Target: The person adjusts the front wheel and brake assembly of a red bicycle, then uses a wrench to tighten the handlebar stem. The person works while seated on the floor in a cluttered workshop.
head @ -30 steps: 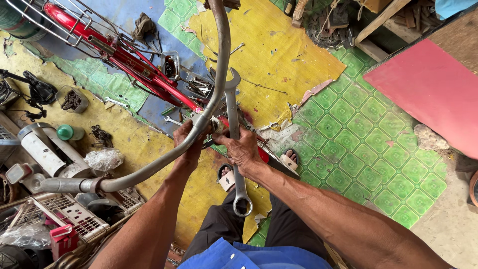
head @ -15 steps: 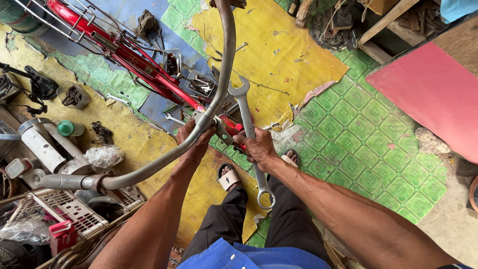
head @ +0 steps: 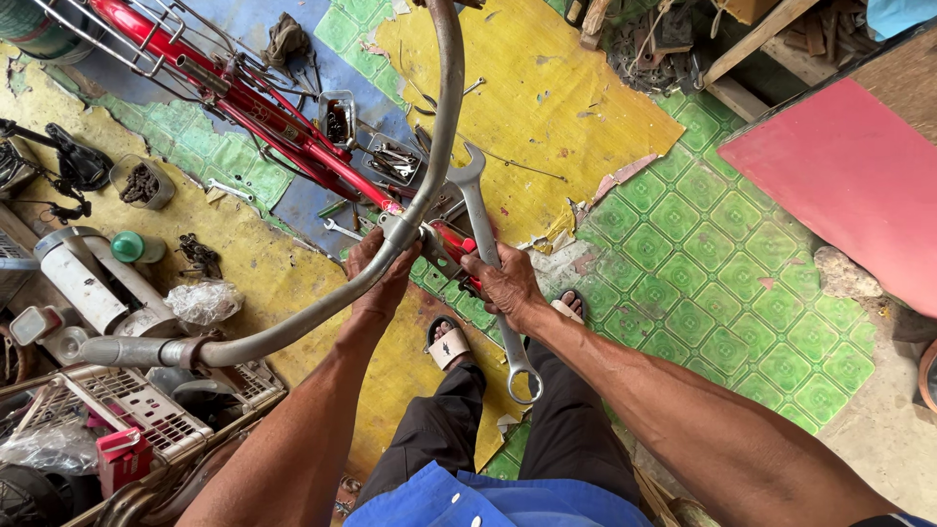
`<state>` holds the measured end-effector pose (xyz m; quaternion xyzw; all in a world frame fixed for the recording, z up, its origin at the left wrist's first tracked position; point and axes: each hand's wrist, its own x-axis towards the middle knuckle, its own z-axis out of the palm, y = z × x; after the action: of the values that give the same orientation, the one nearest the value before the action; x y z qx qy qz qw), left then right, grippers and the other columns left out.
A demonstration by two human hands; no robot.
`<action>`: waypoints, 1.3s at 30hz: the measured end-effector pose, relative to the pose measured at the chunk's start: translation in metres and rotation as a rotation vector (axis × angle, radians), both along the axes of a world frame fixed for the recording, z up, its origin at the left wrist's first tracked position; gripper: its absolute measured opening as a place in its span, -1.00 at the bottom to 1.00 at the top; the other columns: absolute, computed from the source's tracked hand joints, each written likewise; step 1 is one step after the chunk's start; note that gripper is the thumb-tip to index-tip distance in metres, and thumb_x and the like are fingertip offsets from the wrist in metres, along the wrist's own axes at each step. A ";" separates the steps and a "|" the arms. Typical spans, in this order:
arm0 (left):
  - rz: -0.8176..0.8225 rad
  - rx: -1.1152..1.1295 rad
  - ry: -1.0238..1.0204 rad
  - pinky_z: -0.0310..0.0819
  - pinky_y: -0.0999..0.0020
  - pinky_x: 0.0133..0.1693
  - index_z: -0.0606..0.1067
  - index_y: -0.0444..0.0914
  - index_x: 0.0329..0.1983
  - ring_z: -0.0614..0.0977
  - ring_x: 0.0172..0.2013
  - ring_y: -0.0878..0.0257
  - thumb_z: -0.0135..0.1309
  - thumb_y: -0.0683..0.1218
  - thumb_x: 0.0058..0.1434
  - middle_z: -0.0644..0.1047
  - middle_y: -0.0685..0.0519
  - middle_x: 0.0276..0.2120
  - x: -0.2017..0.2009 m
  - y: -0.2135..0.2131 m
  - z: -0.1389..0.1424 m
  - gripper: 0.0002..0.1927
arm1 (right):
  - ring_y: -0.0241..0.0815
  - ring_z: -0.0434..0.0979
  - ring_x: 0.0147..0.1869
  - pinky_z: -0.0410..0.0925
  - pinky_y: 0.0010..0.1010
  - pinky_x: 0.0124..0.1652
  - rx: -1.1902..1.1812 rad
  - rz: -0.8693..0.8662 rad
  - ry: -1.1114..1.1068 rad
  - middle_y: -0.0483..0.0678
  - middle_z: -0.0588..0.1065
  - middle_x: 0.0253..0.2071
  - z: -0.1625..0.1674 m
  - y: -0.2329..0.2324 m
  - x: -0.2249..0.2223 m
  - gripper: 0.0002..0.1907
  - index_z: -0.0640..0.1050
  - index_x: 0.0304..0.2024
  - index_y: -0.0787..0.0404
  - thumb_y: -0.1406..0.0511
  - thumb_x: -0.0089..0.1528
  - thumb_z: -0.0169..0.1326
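A curved grey bicycle handlebar (head: 444,127) runs from the top centre down to the lower left, joined at its middle to a red bicycle frame (head: 273,122). My left hand (head: 379,273) grips the bar at the stem clamp. My right hand (head: 503,281) is closed around a long silver combination wrench (head: 485,239). The wrench's open jaw points up beside the stem; its ring end hangs down over my dark trousers.
Small trays of bolts and tools (head: 390,158) lie on the yellow and green patterned floor. A white cylinder (head: 78,278), a plastic bag (head: 202,301) and white baskets (head: 117,410) crowd the left. A red board (head: 839,176) lies right. My sandalled feet (head: 447,342) stand below the stem.
My right hand and the wrench have moved right and slightly down, with the wrench tilting. My left hand stays on the handlebar at the stem.
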<state>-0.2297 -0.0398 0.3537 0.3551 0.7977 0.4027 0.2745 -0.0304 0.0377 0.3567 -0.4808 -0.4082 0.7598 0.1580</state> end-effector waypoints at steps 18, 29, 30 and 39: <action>-0.031 -0.094 0.111 0.46 0.13 -0.31 0.59 -0.22 -0.33 0.63 -0.45 0.13 0.25 0.17 0.11 0.58 -0.02 -0.53 -0.003 0.001 0.000 -0.63 | -0.40 0.25 -0.74 0.21 -0.48 -0.75 0.181 0.049 -0.164 -0.24 0.28 -0.72 -0.009 0.005 0.000 -0.53 0.49 -0.32 0.21 -0.05 0.17 0.24; -0.017 -0.072 0.077 0.51 0.16 -0.28 0.61 -0.22 -0.29 0.66 -0.42 0.19 0.25 0.20 0.08 0.62 -0.02 -0.48 -0.002 0.005 0.003 -0.60 | -0.40 0.24 -0.74 0.19 -0.46 -0.75 0.226 0.059 -0.230 -0.22 0.28 -0.72 -0.011 0.008 -0.001 -0.53 0.45 -0.37 0.21 -0.04 0.21 0.22; -0.017 -0.070 0.054 0.51 0.16 -0.27 0.62 -0.22 -0.29 0.66 -0.41 0.18 0.26 0.19 0.08 0.62 -0.02 -0.48 -0.002 0.004 0.005 -0.60 | -0.41 0.26 -0.73 0.22 -0.46 -0.75 0.257 0.067 -0.251 -0.23 0.29 -0.72 -0.011 0.009 -0.002 -0.52 0.45 -0.38 0.22 -0.04 0.22 0.22; -0.044 -0.109 0.092 0.49 0.15 -0.24 0.67 -0.20 -0.24 0.66 -0.40 0.10 0.29 0.05 0.03 0.62 -0.06 -0.48 -0.001 0.003 0.009 -0.71 | -0.39 0.20 -0.76 0.13 -0.45 -0.76 0.150 0.074 -0.218 -0.21 0.27 -0.75 -0.006 0.008 -0.002 -0.58 0.52 -0.32 0.23 0.01 0.22 0.21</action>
<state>-0.2309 -0.0367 0.3631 0.3752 0.8223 0.3356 0.2652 -0.0325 0.0453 0.3509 -0.5321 -0.4960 0.6756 0.1201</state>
